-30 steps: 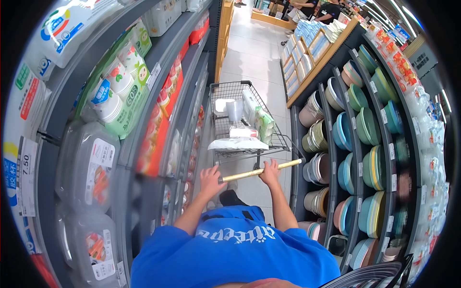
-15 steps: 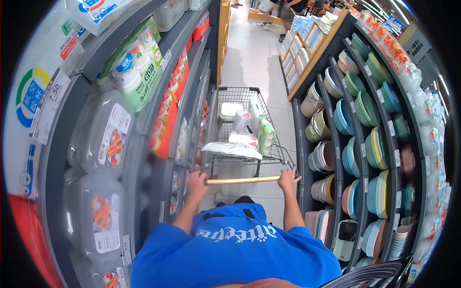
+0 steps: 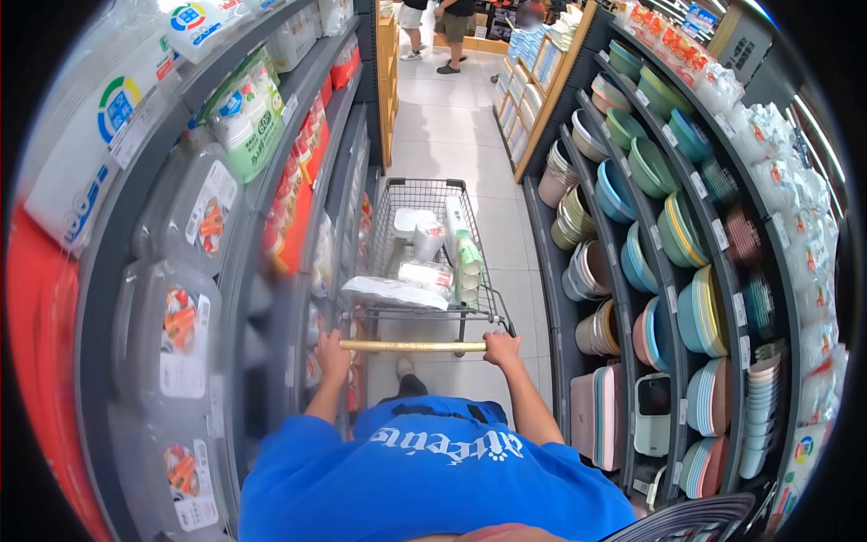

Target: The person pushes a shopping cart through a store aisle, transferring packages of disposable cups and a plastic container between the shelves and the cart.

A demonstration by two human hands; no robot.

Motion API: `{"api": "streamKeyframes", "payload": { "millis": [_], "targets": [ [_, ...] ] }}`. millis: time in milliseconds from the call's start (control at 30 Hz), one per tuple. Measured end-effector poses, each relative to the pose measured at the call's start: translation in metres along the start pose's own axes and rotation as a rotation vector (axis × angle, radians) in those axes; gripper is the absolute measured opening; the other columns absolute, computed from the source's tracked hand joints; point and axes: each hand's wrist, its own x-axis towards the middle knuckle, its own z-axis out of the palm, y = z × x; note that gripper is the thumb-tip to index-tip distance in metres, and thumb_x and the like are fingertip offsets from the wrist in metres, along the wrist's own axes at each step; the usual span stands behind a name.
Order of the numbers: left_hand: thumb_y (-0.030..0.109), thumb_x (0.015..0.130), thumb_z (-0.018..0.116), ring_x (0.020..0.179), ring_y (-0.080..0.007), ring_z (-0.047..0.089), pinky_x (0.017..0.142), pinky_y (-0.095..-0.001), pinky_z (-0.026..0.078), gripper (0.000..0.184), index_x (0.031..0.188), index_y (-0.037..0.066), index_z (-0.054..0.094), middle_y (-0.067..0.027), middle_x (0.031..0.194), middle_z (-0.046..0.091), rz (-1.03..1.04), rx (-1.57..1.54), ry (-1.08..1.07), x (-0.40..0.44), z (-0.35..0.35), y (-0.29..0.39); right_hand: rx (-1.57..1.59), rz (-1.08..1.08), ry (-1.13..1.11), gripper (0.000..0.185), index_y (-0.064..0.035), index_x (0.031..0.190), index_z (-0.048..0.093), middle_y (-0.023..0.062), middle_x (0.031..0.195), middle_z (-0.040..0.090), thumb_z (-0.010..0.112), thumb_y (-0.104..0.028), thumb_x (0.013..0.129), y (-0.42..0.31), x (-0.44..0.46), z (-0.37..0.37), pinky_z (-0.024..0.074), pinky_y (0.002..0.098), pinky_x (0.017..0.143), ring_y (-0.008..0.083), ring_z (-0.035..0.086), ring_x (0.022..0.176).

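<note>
A wire shopping cart (image 3: 383,200) stands in front of me in the aisle. Its yellow handle bar (image 3: 413,346) runs across between my hands. My left hand (image 3: 332,355) is closed round the bar's left end, and my right hand (image 3: 501,348) grips the right end. Inside the cart lie a flat white package (image 3: 394,293), a white wrapped pack (image 3: 426,275), a stack of clear cups (image 3: 429,240), a white container (image 3: 414,221) and a long green-and-white pack (image 3: 468,259).
Shelves of plastic boxes (image 3: 185,339) and packaged cups (image 3: 242,126) line the left side. On the right, shelves hold coloured basins (image 3: 655,167) and bins (image 3: 587,271). A wooden display rack (image 3: 555,79) stands farther ahead. Two people (image 3: 454,32) are at the aisle's far end.
The cart has straightened in the aisle, and its handle now lies level. More floor and the people's legs show ahead. Both hands remain on the bar.
</note>
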Motion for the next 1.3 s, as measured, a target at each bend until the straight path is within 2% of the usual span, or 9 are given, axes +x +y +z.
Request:
{"api": "streamKeyframes", "payload": {
  "millis": [133, 267, 367, 467, 567, 867, 1133, 1233, 1300],
  "targets": [
    [0.004, 0.073, 0.067, 0.098, -0.0415, 0.059, 0.081, -0.0530, 0.047, 0.021, 0.093, 0.007, 0.061, -0.0172, 0.103, 0.057, -0.049, 0.018, -0.031, -0.042, -0.011, 0.011, -0.010, -0.001, 0.049, 0.037, -0.0226, 0.113, 0.070, 0.0053, 0.112, 0.068, 0.069, -0.027, 0.076, 0.014, -0.032, 0.016, 0.0387, 0.0672, 0.095, 0.0259, 0.065, 0.108],
    [0.003, 0.075, 0.066, 0.095, -0.0419, 0.060, 0.079, -0.0531, 0.050, 0.023, 0.096, 0.008, 0.061, -0.0172, 0.104, 0.056, -0.028, 0.031, -0.050, -0.089, -0.013, 0.007, -0.049, 0.030, -0.057, 0.028, -0.0199, 0.105, 0.074, 0.0053, 0.113, 0.069, 0.062, -0.028, 0.081, 0.021, -0.067, 0.016, 0.0366, 0.0651, 0.097, 0.0252, 0.066, 0.108],
    [0.002, 0.075, 0.064, 0.089, -0.0430, 0.061, 0.072, -0.0544, 0.049, 0.019, 0.092, 0.008, 0.056, -0.0146, 0.101, 0.055, -0.006, 0.031, 0.001, -0.120, -0.007, -0.001, -0.048, 0.021, -0.097, 0.033, -0.0202, 0.107, 0.074, 0.0073, 0.114, 0.070, 0.062, -0.033, 0.079, 0.032, -0.082, 0.036, 0.0363, 0.0700, 0.099, 0.0285, 0.067, 0.108],
    [0.002, 0.074, 0.065, 0.087, -0.0432, 0.061, 0.070, -0.0550, 0.049, 0.020, 0.090, 0.009, 0.055, -0.0135, 0.100, 0.055, 0.009, -0.031, 0.002, -0.146, -0.010, -0.008, -0.043, 0.020, -0.071, 0.031, -0.0191, 0.105, 0.075, 0.0080, 0.115, 0.070, 0.061, -0.030, 0.080, 0.035, -0.108, 0.051, 0.0349, 0.0723, 0.100, 0.0295, 0.067, 0.107],
    [0.002, 0.077, 0.065, 0.091, -0.0445, 0.062, 0.075, -0.0540, 0.052, 0.023, 0.098, 0.009, 0.060, -0.0185, 0.107, 0.055, -0.008, 0.017, -0.005, -0.169, -0.017, -0.012, -0.030, 0.043, -0.086, 0.029, -0.0183, 0.107, 0.074, 0.0065, 0.116, 0.069, 0.060, -0.024, 0.082, 0.027, -0.138, 0.057, 0.0357, 0.0647, 0.101, 0.0268, 0.067, 0.108],
    [0.005, 0.077, 0.065, 0.090, -0.0421, 0.061, 0.072, -0.0538, 0.050, 0.020, 0.095, 0.011, 0.060, -0.0157, 0.103, 0.055, -0.042, -0.036, -0.024, -0.222, -0.042, -0.035, -0.038, 0.057, -0.060, 0.029, -0.0194, 0.106, 0.075, 0.0060, 0.112, 0.070, 0.060, -0.025, 0.082, 0.007, -0.213, 0.087, 0.0351, 0.0663, 0.100, 0.0277, 0.067, 0.107],
    [0.003, 0.077, 0.063, 0.095, -0.0418, 0.059, 0.077, -0.0525, 0.049, 0.021, 0.096, 0.010, 0.058, -0.0165, 0.101, 0.056, -0.020, -0.040, -0.098, -0.282, -0.077, -0.062, -0.048, 0.044, -0.288, 0.031, -0.0217, 0.105, 0.077, 0.0066, 0.114, 0.072, 0.062, -0.024, 0.077, -0.007, -0.269, 0.103, 0.0336, 0.0658, 0.103, 0.0278, 0.068, 0.109],
    [0.002, 0.077, 0.061, 0.096, -0.0424, 0.059, 0.078, -0.0531, 0.049, 0.023, 0.098, 0.009, 0.057, -0.0171, 0.103, 0.056, -0.047, -0.054, -0.093, -0.306, -0.088, -0.069, -0.045, 0.058, -0.278, 0.035, -0.0276, 0.108, 0.077, 0.0069, 0.111, 0.073, 0.068, -0.029, 0.074, -0.009, -0.287, 0.126, 0.0302, 0.0712, 0.106, 0.0314, 0.067, 0.109],
    [0.001, 0.078, 0.059, 0.097, -0.0429, 0.059, 0.078, -0.0536, 0.050, 0.024, 0.100, 0.009, 0.057, -0.0175, 0.105, 0.056, -0.062, -0.057, -0.105, -0.326, -0.096, -0.075, -0.053, 0.041, -0.253, 0.036, -0.0271, 0.109, 0.077, 0.0074, 0.111, 0.073, 0.067, -0.028, 0.074, -0.010, -0.302, 0.137, 0.0310, 0.0706, 0.106, 0.0314, 0.068, 0.109]
  ]
}}
